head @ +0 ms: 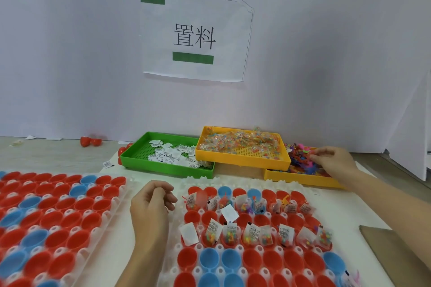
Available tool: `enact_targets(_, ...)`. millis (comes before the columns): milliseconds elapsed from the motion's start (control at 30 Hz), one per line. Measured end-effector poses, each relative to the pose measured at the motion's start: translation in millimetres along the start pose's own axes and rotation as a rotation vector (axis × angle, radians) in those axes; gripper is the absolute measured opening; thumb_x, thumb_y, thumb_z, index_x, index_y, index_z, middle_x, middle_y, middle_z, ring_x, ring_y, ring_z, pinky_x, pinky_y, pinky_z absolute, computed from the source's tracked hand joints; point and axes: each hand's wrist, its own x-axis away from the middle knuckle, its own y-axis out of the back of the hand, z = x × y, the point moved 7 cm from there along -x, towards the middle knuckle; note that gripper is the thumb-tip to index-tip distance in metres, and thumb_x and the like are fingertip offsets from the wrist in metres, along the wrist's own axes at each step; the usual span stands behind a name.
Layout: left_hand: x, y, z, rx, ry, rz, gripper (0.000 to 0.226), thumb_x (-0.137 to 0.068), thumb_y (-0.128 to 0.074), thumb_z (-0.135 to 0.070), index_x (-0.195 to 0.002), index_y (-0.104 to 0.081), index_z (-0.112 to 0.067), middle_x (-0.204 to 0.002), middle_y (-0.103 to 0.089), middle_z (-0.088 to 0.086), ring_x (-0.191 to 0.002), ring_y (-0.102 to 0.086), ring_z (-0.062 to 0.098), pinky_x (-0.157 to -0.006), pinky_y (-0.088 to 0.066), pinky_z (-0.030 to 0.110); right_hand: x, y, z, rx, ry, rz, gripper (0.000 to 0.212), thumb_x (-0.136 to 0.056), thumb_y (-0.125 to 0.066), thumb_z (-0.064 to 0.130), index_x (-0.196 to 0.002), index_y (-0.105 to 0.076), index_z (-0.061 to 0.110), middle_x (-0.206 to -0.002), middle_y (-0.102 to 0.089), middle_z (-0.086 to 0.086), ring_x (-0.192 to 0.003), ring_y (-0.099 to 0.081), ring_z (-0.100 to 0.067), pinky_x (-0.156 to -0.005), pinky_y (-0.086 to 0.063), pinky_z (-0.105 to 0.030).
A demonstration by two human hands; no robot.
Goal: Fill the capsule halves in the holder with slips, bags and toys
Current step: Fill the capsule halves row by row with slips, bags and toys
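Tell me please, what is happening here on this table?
A person is filling plastic capsule halves that sit in a white holder. The right hand reaches into the tray of small coloured toys at the back right; whether it has one yet I cannot tell. The left hand hovers loosely curled beside the holder. Two rows already hold slips and bead bags; the nearer rows are empty. A green tray holds paper slips and a yellow tray holds bead bags. Another holder of empty halves lies left.
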Motion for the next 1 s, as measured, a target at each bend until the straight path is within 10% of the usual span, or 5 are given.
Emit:
enact_targets(233, 0, -1, 0, -0.005, -0.007, 0.007, 0.033, -0.089, -0.040, 0.007, -0.072, -0.065, -0.006, -0.060, -0.062, 0.011, -0.059, -0.053, 0.021, -0.053, -0.041, 0.028, 5, -3, -7, -0.333, -0.124, -0.013, 0.008, -0.094, -0.065, 0.007, -0.095, -0.062, 0.014, -0.087, -0.072, -0.016, -0.071, -0.072, -0.023, -0.058, -0.051, -0.028)
enact_targets(467, 0, -1, 0, -0.005, -0.006, 0.008, 0.034, -0.088, -0.041, 0.006, -0.070, -0.066, -0.008, -0.058, -0.062, 0.009, -0.056, -0.053, 0.020, -0.053, -0.040, 0.030, 8, -2, -7, -0.455, -0.138, 0.012, 0.010, -0.095, -0.062, 0.003, -0.093, -0.062, 0.013, -0.098, -0.071, -0.015, -0.086, -0.071, -0.026, -0.084, -0.058, -0.041)
enact_targets(1000, 0, 1, 0, -0.001, 0.051, 0.003, 0.033, -0.089, -0.041, 0.003, -0.073, -0.067, -0.009, -0.059, -0.064, 0.007, -0.059, -0.054, 0.022, -0.055, -0.041, 0.032, 61, -4, 39, -0.781, -0.086, 0.118, 0.013, -0.089, -0.067, -0.002, -0.098, -0.068, 0.008, -0.098, -0.068, -0.012, -0.085, -0.065, -0.021, -0.066, -0.053, -0.026)
